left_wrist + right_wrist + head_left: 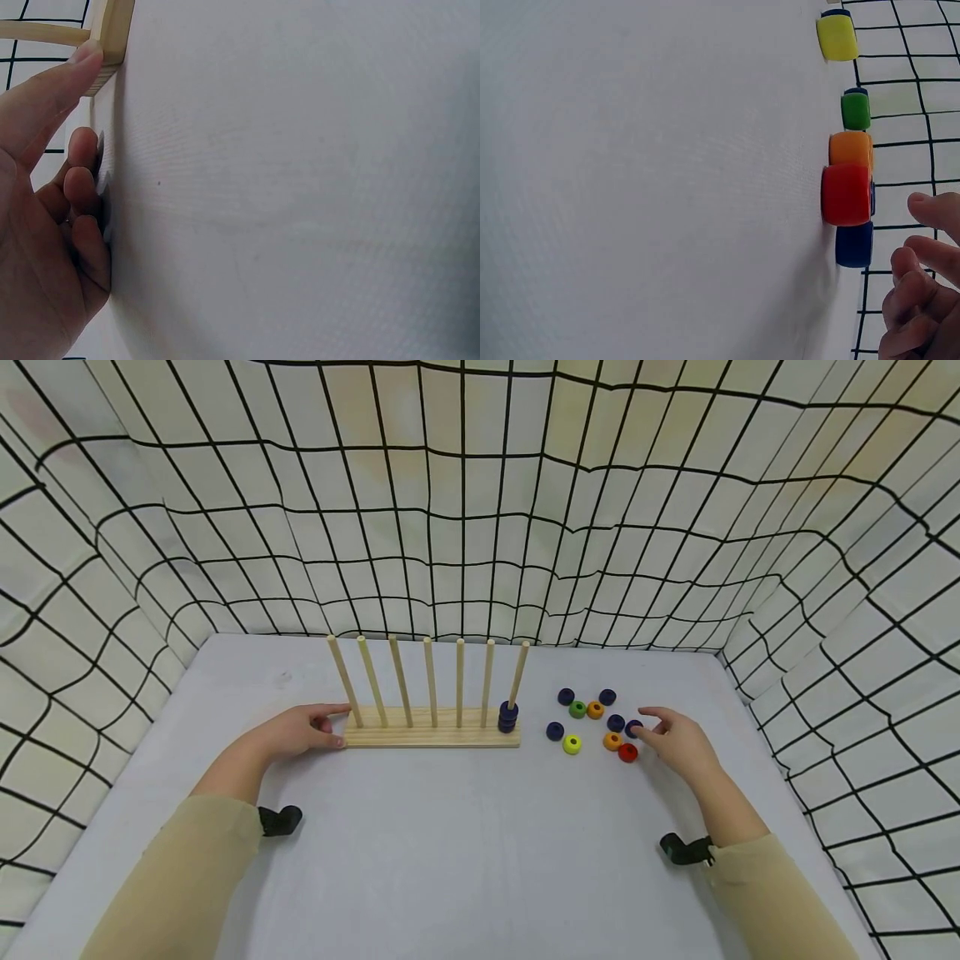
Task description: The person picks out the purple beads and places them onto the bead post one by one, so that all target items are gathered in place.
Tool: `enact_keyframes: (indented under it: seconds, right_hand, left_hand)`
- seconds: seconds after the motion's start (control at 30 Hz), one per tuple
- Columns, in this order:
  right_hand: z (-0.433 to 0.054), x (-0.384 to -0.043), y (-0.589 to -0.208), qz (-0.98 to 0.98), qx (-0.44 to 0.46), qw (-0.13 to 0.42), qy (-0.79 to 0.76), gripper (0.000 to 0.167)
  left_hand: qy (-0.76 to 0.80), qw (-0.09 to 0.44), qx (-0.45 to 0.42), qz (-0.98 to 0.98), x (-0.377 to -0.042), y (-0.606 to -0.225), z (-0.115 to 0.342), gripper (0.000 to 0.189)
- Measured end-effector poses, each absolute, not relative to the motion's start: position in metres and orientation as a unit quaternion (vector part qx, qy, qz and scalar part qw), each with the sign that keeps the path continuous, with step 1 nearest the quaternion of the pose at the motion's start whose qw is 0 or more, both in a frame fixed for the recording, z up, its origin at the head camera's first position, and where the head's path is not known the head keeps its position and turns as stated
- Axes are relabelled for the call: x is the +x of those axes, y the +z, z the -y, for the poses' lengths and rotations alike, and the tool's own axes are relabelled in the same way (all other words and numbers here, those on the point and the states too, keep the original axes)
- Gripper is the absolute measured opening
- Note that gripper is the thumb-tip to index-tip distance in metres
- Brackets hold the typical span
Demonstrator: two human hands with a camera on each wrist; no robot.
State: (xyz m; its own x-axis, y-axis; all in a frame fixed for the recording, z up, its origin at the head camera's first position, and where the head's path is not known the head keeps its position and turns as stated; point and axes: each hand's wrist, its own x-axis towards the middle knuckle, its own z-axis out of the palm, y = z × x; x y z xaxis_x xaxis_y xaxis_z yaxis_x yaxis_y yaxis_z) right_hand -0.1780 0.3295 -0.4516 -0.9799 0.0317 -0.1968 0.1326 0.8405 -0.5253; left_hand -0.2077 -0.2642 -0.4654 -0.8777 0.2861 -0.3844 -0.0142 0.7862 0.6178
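A wooden peg rack with several upright dowels stands at the far middle of the table. Dark blue beads are stacked on its rightmost dowel. My left hand grips the rack's left end between thumb and index finger; the left wrist view has the thumb against the base's corner. Over the loose beads on the right hovers my right hand, thumb and index finger apart, nothing between them. Closest to those fingertips is a dark blue bead, beside a red bead. In the right wrist view, the fingers are clear of the beads.
Loose beads lie right of the rack: yellow, green, orange and several dark blue. White cloth covers the table. Black netting over pale walls encloses the back and sides.
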Motion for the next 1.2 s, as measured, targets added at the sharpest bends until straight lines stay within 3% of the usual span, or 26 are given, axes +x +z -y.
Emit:
enact_keyframes:
  seconds: [0.33, 1.2]
  right_hand:
    - [-0.333, -0.181, -0.46, -0.949, 0.049, 0.143, -0.276, 0.058]
    - [-0.335, -0.19, -0.472, -0.953, 0.055, 0.15, -0.257, 0.055]
  left_hand:
    - [0.321, 0.235, 0.074, -0.914, -0.208, -0.466, 0.264, 0.073]
    - [0.32, 0.233, 0.074, -0.915, -0.209, -0.465, 0.264, 0.074]
